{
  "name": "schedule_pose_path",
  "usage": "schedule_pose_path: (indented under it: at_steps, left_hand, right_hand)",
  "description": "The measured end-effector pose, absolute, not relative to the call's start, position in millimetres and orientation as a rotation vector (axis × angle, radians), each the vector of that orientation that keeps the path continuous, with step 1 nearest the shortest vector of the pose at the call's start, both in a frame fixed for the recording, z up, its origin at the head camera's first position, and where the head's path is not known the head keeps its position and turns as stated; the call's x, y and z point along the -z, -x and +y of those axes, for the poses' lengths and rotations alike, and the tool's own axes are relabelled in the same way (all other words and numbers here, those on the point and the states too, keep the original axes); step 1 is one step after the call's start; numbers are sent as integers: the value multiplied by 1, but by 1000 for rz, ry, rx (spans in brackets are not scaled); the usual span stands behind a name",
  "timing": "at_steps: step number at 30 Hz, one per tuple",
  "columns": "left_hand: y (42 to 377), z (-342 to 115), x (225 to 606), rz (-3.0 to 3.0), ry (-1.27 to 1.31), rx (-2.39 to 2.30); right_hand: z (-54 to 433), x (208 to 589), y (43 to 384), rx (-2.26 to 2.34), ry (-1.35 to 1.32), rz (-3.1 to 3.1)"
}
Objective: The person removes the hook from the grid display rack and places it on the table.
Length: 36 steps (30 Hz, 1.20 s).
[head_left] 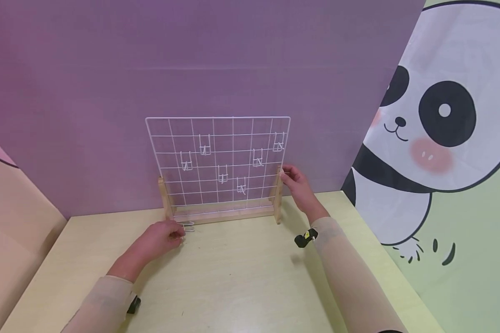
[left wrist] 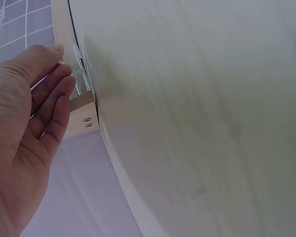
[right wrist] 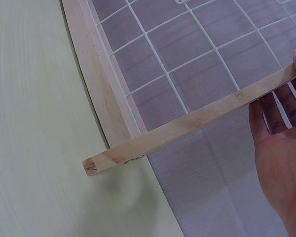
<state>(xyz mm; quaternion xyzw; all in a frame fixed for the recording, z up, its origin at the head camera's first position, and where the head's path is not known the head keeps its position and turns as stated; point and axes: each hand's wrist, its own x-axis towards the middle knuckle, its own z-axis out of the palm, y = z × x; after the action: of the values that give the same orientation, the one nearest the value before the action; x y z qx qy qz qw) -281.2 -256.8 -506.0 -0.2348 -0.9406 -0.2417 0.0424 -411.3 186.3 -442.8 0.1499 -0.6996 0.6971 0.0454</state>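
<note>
A white wire grid panel (head_left: 218, 117) stands upright in a wooden stand (head_left: 233, 216), with several white wire hooks (head_left: 205, 150) hung on it. By the stand's lower left corner, my left hand (head_left: 156, 238) pinches a loose white wire hook (head_left: 188, 226) between thumb and fingers. That hook lies close to the tabletop in the left wrist view, partly covered by the fingertips. My right hand (head_left: 297, 187) grips the top of the right wooden upright (head_left: 278, 199). In the right wrist view the fingers (right wrist: 259, 118) reach behind this post, and the thumb is partly cut off.
The pale wooden table (head_left: 233, 282) extends in front of the stand. Close behind it rises a purple backdrop (head_left: 216, 83). A panda picture (head_left: 446, 171) covers the wall at the right, and a peach-coloured panel (head_left: 16, 222) borders the left side.
</note>
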Motion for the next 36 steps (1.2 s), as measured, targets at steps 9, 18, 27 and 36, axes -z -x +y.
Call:
schedule_pose_path:
  at_steps: [9,18,27,36]
  left_hand:
    - [279,-258,505,-2914,691,795]
    - [279,-259,504,-2924,665,806]
    - [279,-258,501,-2895,647,818]
    - [280,-252,487,-2778,551,863]
  right_hand:
    - [186,442,411,-2138,-442,-2138]
    - [187,444,412,-2145,-462,-2125]
    - [187,445,412,-2141,-459,-2138]
    - [189,448,416,-2125,-455,-2155]
